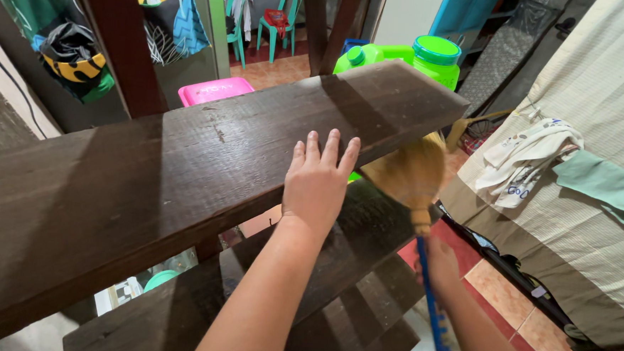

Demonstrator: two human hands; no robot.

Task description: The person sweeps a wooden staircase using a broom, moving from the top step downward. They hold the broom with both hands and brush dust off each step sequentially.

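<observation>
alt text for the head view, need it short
A person's left hand lies flat on a dark wooden stair tread, while the right hand grips the blue handle of a straw broom whose bristles sit under that tread's edge. Green plastic containers stand behind the open stairs.

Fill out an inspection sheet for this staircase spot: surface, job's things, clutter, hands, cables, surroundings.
Surface: dark wooden step, open-backed, more steps below.
Job's things: broom, straw head against the step's front edge, blue handle pointing down.
Clutter: cloths draped on the beige cover at right; black strap along its lower edge.
Hands: left hand flat on the step, fingers spread; right hand gripping the broom handle.
Cables: thin dark cord on the left wall.
Surroundings: green jugs behind the step, pink stool, teal chairs, hanging clothes, tiled floor.
</observation>
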